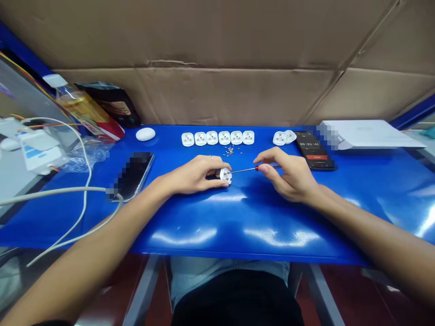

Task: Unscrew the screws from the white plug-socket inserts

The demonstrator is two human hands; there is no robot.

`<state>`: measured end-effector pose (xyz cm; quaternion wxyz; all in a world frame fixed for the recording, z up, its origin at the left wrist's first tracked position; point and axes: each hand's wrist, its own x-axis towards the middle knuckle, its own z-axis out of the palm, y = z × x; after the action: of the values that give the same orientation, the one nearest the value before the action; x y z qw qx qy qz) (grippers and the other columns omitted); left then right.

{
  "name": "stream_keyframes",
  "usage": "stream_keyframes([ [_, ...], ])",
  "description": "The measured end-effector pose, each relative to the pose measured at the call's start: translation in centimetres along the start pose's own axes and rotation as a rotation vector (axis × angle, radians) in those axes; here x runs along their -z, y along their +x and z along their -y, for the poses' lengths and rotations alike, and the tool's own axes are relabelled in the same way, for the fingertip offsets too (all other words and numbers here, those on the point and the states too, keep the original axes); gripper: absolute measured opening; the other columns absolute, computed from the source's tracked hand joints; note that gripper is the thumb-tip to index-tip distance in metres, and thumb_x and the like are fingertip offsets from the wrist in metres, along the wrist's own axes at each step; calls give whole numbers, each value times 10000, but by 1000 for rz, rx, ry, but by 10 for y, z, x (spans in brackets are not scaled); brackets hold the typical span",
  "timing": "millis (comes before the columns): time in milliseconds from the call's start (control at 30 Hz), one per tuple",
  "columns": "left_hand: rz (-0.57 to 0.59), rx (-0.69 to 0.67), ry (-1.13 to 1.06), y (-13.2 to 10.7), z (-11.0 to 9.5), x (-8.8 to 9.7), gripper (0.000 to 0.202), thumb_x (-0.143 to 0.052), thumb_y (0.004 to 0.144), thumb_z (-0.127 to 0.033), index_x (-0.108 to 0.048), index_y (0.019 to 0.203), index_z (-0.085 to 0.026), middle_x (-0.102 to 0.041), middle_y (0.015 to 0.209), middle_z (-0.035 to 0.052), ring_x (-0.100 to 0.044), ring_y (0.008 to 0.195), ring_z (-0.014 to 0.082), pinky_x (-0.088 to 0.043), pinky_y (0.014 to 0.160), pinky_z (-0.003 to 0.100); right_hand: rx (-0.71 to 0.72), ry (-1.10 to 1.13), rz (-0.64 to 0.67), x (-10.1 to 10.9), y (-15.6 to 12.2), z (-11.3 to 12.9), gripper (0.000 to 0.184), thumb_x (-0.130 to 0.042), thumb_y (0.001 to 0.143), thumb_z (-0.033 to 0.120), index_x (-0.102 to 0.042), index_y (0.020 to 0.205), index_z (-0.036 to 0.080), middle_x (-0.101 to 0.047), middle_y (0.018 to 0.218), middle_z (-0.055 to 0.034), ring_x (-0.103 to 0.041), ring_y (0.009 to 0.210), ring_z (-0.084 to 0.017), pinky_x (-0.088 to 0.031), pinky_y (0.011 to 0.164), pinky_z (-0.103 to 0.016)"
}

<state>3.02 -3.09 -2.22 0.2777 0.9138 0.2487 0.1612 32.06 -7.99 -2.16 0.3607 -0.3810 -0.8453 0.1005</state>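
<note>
white plug housing [225,175] is held by the left hand [195,174], its fingers curled over the housing, low over the blue tabletop [190,217]; whether it touches the surface cannot be told. a red-collared precision screwdriver [244,170] is pinched between thumb and forefinger of the right hand [288,174], with its tip brought to the housing's face. six similar housings [224,137] are lined up farther along the table, and two more housings [283,137] are set apart to the right, touching each other. small loose screws [230,151] are scattered just below the row. whether the lined-up housings are finished cannot be told from this view. a timer phone [312,149] is laid beside the pair.
</note>
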Motion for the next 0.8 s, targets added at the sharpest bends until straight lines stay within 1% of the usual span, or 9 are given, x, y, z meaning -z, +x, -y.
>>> stream_keyframes([
  [67,-1,1,5,0,0,0,388,-710,1014,-446,-726,1295,-179,-743,1050,71,-677,872,189,-490,779,280,8,2,-22,-1,0,0,83,-584,1020,212,-637,1069,254,-778,954,-31,-741,771,-202,-571,671,-324],
  [200,0,1,12,1,-1,0,398,-707,1012,-462,-727,1290,-178,-748,1076,79,-686,895,196,-499,787,284,88,64,-67,-2,0,1,182,-626,936,197,-621,1112,244,-765,1044,-65,-743,888,-231,-613,777,-364],
  [267,1,1,14,1,-2,0,406,-709,1010,-466,-724,1297,-179,-751,1094,87,-694,912,202,-508,799,288,63,39,-58,-1,0,1,142,-632,953,237,-625,1094,250,-772,1025,-67,-746,864,-236,-615,752,-370],
  [367,7,-5,32,1,-2,0,419,-700,1015,-469,-714,1323,-186,-754,1126,97,-704,944,214,-517,824,300,-34,-10,-28,0,0,2,51,-593,1017,282,-640,1031,269,-785,928,-46,-739,759,-224,-589,659,-357],
  [433,8,-8,36,1,-2,0,427,-696,1016,-478,-713,1329,-188,-756,1119,95,-705,936,216,-518,820,301,-39,0,-34,0,0,2,70,-571,1022,264,-639,1029,275,-782,930,-46,-737,771,-228,-593,677,-368],
  [567,10,-8,28,1,-2,0,436,-692,1018,-492,-719,1319,-178,-756,1104,96,-698,919,212,-515,807,308,46,65,-71,0,0,2,122,-634,947,241,-619,1064,271,-751,1012,-68,-734,890,-258,-618,780,-409],
  [633,11,-10,20,1,-3,0,445,-688,1021,-500,-718,1325,-177,-757,1109,98,-697,922,210,-515,811,312,10,65,-68,-1,0,2,122,-665,950,268,-621,1064,271,-757,1003,-61,-743,875,-255,-616,765,-399],
  [733,15,-3,18,1,-3,0,450,-688,1021,-502,-717,1331,-178,-760,1123,102,-704,934,214,-519,816,310,-88,58,-63,-2,-1,0,49,-624,1017,287,-636,1062,271,-776,957,-37,-756,808,-227,-600,716,-363],
  [800,11,2,27,1,-3,0,444,-695,1019,-483,-715,1341,-177,-763,1135,106,-710,943,219,-522,822,308,-79,76,-76,-3,-2,-2,62,-596,1026,259,-635,1074,264,-772,958,-37,-755,812,-220,-599,724,-358],
])
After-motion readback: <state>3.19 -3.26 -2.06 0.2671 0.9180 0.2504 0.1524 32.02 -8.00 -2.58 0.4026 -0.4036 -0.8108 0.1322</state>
